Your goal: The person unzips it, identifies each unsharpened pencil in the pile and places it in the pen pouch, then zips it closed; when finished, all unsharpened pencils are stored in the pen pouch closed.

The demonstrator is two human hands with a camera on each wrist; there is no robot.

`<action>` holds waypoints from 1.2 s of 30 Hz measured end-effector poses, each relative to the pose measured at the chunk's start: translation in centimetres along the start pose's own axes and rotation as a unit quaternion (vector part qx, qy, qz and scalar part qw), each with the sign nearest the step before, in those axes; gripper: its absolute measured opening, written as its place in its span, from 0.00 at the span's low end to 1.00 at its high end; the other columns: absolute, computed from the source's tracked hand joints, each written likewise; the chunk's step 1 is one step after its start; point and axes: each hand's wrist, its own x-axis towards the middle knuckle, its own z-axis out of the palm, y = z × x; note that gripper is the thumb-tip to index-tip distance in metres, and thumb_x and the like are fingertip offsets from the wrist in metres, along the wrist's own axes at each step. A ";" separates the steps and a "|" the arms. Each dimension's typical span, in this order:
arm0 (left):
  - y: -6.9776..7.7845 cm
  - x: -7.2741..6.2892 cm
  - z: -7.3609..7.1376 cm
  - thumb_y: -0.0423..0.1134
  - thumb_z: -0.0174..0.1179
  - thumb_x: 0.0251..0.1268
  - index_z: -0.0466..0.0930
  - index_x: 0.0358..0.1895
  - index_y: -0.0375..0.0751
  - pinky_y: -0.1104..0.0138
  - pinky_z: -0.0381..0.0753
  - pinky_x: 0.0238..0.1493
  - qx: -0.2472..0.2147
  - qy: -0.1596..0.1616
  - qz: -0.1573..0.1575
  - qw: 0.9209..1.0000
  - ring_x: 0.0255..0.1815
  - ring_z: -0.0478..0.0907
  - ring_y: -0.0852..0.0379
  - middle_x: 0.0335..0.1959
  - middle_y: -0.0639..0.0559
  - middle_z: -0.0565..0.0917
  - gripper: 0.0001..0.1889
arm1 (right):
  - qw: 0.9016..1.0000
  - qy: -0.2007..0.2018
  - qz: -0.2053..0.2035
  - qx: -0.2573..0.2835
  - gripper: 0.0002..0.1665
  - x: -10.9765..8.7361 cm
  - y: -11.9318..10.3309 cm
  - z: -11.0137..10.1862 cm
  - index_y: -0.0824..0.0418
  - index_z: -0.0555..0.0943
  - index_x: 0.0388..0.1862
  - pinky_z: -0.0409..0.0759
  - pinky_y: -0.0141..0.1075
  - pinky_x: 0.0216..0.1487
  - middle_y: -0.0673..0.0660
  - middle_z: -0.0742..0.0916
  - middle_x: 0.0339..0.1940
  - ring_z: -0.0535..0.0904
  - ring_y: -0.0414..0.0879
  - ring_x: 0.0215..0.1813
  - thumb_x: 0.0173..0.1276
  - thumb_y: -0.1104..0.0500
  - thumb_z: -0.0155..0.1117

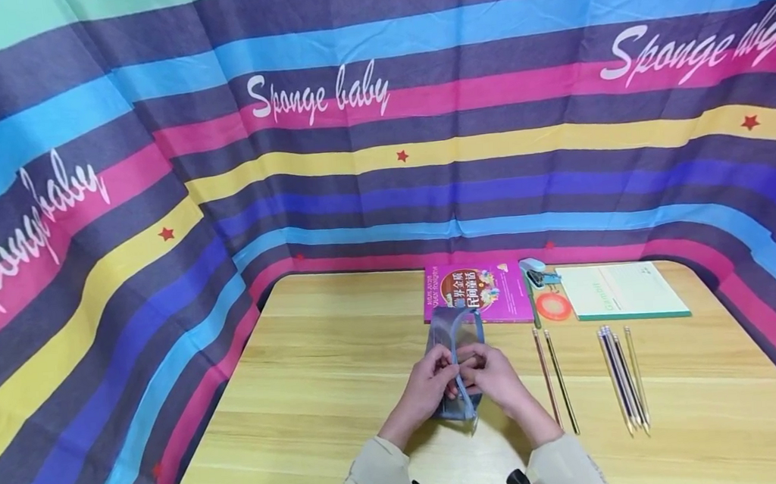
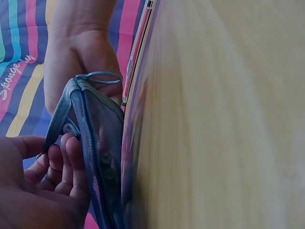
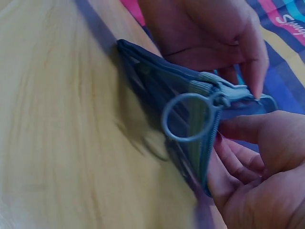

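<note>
A see-through pencil pouch [image 1: 447,406] with a blue zipper edge stands on the wooden table. Its mouth is partly spread. My left hand [image 1: 427,387] pinches one side of the zipper edge between thumb and fingers, seen closely in the left wrist view. From the other side my right hand [image 1: 497,378] grips the opposite zipper edge, its fingers partly hidden by the fabric. A blue ring [image 3: 188,117] hangs from the end of the zipper in the right wrist view. What lies inside the pouch is too dim to tell.
Behind the pouch lies a purple book [image 1: 511,285]. Beside it are a light-blue stapler-like thing [image 1: 537,272], a red-orange ring-shaped roll [image 1: 553,306] and a pale notebook [image 1: 624,292]. Two pencils [image 1: 559,380] lie right of my hands, several more pencils [image 1: 623,379] farther right. A striped curtain [image 1: 357,199] surrounds the table.
</note>
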 end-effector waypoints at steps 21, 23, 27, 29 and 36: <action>0.0 0.1 -0.7 0.31 0.57 0.75 0.73 0.43 0.34 0.71 0.80 0.25 -0.014 0.017 -0.009 1.000 0.24 0.75 0.57 0.30 0.53 0.73 0.04 | 0.991 0.095 0.016 -0.092 0.26 -2.5 -0.8 -7.5 0.73 0.75 0.65 0.91 0.40 0.35 0.69 0.87 0.43 0.88 0.52 0.33 0.70 0.67 0.68; -0.1 0.2 -0.7 0.31 0.57 0.75 0.73 0.43 0.33 0.71 0.80 0.25 -0.012 0.019 -0.011 1.000 0.24 0.75 0.57 0.30 0.53 0.73 0.04 | 0.988 0.105 0.024 -0.111 0.26 -2.6 -0.5 -8.1 0.73 0.76 0.64 0.90 0.38 0.33 0.67 0.87 0.42 0.87 0.51 0.32 0.70 0.67 0.68; -0.3 0.3 -0.7 0.30 0.57 0.75 0.74 0.43 0.33 0.71 0.80 0.24 -0.006 0.025 -0.012 1.000 0.23 0.75 0.56 0.28 0.53 0.73 0.03 | 0.984 0.112 0.039 -0.132 0.24 -2.7 0.2 -8.7 0.73 0.77 0.62 0.89 0.36 0.31 0.64 0.88 0.39 0.86 0.48 0.31 0.70 0.67 0.67; -0.5 0.3 -0.7 0.30 0.57 0.75 0.74 0.43 0.33 0.70 0.80 0.24 -0.006 0.027 -0.011 1.000 0.23 0.75 0.56 0.28 0.52 0.74 0.03 | 0.984 0.112 0.045 -0.129 0.23 -2.7 0.4 -8.8 0.73 0.77 0.62 0.88 0.35 0.31 0.63 0.87 0.38 0.85 0.47 0.31 0.70 0.67 0.67; -0.3 0.1 -0.9 0.29 0.58 0.73 0.73 0.42 0.33 0.71 0.81 0.24 -0.015 0.029 -0.011 0.999 0.22 0.75 0.56 0.27 0.52 0.73 0.03 | 0.983 0.119 0.049 -0.127 0.21 -2.6 0.7 -8.5 0.73 0.78 0.60 0.87 0.35 0.30 0.63 0.87 0.37 0.85 0.47 0.30 0.70 0.68 0.66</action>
